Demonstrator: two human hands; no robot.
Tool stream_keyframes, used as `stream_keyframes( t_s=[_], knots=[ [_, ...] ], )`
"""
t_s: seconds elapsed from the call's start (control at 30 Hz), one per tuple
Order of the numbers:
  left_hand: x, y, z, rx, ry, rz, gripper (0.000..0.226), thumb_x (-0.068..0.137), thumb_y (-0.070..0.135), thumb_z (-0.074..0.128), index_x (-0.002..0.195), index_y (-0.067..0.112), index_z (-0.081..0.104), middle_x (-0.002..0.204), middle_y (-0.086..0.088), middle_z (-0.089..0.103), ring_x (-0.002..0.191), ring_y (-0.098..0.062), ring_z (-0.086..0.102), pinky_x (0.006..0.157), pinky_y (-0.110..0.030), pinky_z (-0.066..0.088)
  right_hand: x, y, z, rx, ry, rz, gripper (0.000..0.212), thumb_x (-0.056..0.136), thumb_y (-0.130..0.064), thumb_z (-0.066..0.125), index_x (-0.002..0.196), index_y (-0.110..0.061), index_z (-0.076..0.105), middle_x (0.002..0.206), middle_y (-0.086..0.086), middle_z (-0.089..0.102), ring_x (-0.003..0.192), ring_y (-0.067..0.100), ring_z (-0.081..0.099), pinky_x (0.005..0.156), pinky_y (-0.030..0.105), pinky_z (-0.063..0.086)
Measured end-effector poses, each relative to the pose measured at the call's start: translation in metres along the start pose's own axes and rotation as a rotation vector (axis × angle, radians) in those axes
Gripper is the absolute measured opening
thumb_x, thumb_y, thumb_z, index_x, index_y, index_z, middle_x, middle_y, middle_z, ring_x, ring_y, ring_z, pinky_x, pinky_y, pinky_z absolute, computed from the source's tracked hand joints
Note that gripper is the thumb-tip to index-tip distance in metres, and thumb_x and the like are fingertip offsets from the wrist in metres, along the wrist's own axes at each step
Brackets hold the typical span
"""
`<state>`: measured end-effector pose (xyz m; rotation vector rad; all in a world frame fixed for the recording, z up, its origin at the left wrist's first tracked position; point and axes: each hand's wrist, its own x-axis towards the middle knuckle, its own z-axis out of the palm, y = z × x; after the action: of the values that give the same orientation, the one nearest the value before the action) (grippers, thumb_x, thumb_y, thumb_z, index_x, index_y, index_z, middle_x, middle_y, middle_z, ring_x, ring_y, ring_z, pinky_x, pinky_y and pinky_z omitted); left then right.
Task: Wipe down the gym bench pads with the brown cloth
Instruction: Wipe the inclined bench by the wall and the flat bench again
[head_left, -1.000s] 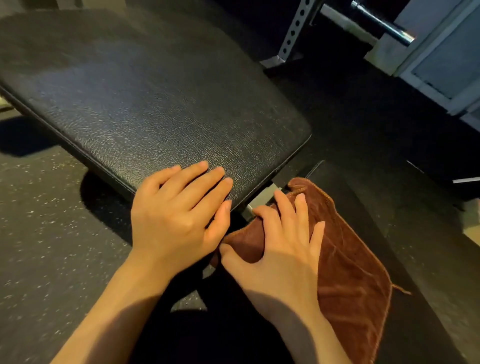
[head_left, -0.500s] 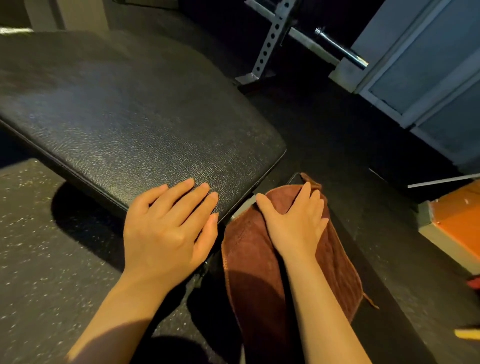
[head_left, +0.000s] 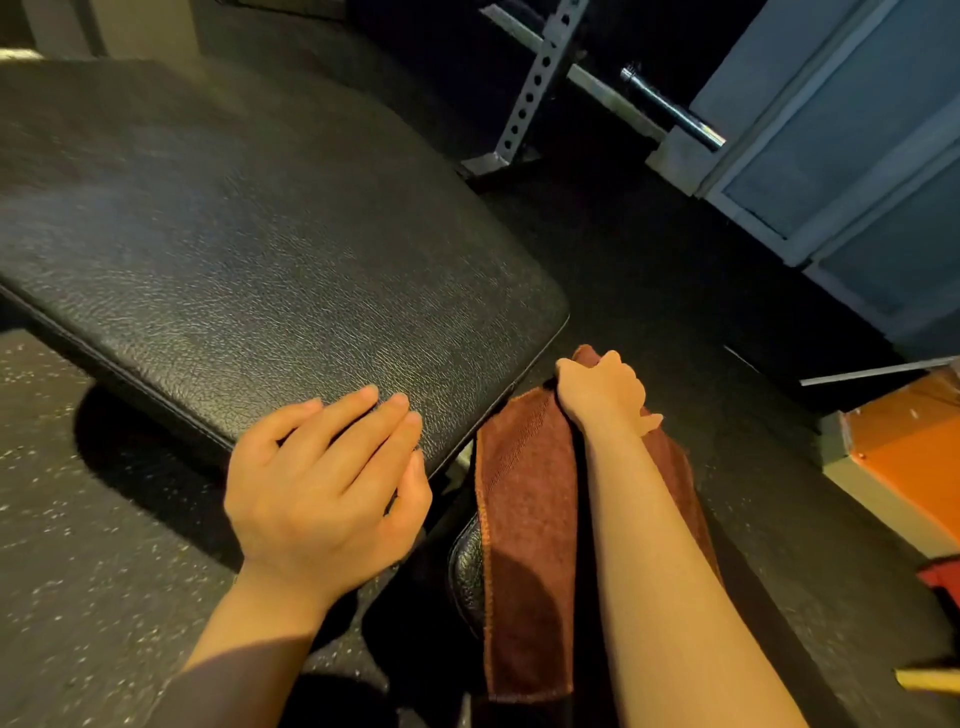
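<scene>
The large black textured back pad (head_left: 249, 244) fills the left and centre. My left hand (head_left: 327, 483) lies flat on its near corner, fingers spread, holding nothing. The brown cloth (head_left: 524, 519) is draped along the smaller black seat pad (head_left: 467, 561), which shows only at its left edge below the cloth. My right hand (head_left: 602, 395) is curled over the cloth's far end, just right of the back pad's corner, with its fingers closed into the fabric. My right forearm covers the middle of the cloth.
A dark speckled rubber floor (head_left: 78, 545) surrounds the bench. A perforated steel rack upright (head_left: 535, 88) and a barbell end (head_left: 675, 111) stand behind. Blue-grey panels (head_left: 857, 156) line the right wall. An orange box (head_left: 914, 457) sits on the floor at right.
My right hand has slid away from me along the seat pad with the cloth, going from flat fingers to a curled grip at the cloth's far end. The left hand stays on the back pad.
</scene>
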<state>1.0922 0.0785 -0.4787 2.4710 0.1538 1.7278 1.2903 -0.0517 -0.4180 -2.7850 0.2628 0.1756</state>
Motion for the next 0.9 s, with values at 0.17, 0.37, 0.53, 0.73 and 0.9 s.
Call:
stream_keyframes(
  t_s=[0.17, 0.37, 0.53, 0.73, 0.9],
  knots=[
    [0.000, -0.002, -0.001, -0.004, 0.010, 0.010, 0.020, 0.087, 0.018, 0.062, 0.084, 0.012, 0.081, 0.096, -0.002, 0.077, 0.088, -0.025, 0.075, 0.073, -0.041, 0.054, -0.038, 0.010, 0.004, 0.009, 0.014, -0.060, 0.072, 0.100, -0.045, 0.038, 0.159, -0.019, 0.006, 0.167, 0.003, 0.005, 0.153, 0.023, 0.001, 0.121, 0.054, -0.001],
    [0.000, 0.000, -0.001, 0.015, -0.011, 0.012, 0.021, 0.087, 0.018, 0.061, 0.085, 0.012, 0.081, 0.098, -0.002, 0.077, 0.089, -0.025, 0.075, 0.072, -0.041, 0.053, -0.092, 0.036, 0.013, -0.001, -0.041, -0.228, 0.070, 0.102, -0.048, 0.029, 0.159, -0.028, -0.005, 0.166, -0.004, -0.011, 0.152, 0.017, -0.013, 0.120, 0.050, -0.010],
    [-0.002, -0.001, -0.001, 0.017, -0.021, 0.011, 0.021, 0.088, 0.019, 0.061, 0.087, 0.013, 0.082, 0.100, -0.001, 0.076, 0.098, -0.020, 0.069, 0.075, -0.041, 0.051, -0.054, 0.028, 0.003, -0.006, -0.083, -0.210, 0.076, 0.096, -0.052, 0.042, 0.158, -0.036, 0.002, 0.166, -0.007, -0.010, 0.152, 0.018, -0.013, 0.119, 0.056, -0.007],
    [-0.001, -0.002, 0.002, 0.013, 0.046, 0.038, 0.018, 0.084, 0.016, 0.063, 0.083, 0.012, 0.081, 0.095, -0.001, 0.077, 0.088, -0.024, 0.075, 0.072, -0.040, 0.052, -0.015, 0.014, -0.001, -0.009, -0.064, -0.263, 0.049, 0.094, -0.043, 0.046, 0.142, -0.033, 0.043, 0.160, -0.003, 0.024, 0.151, 0.025, 0.007, 0.118, 0.064, -0.001],
    [-0.002, -0.003, 0.004, 0.000, 0.075, 0.041, 0.019, 0.085, 0.017, 0.063, 0.082, 0.012, 0.081, 0.093, -0.001, 0.077, 0.086, -0.024, 0.075, 0.072, -0.041, 0.053, -0.035, 0.025, -0.005, -0.076, -0.101, -0.437, 0.037, 0.101, -0.035, 0.036, 0.135, -0.030, 0.051, 0.165, -0.005, 0.013, 0.153, 0.023, -0.005, 0.119, 0.058, -0.004]
  ],
)
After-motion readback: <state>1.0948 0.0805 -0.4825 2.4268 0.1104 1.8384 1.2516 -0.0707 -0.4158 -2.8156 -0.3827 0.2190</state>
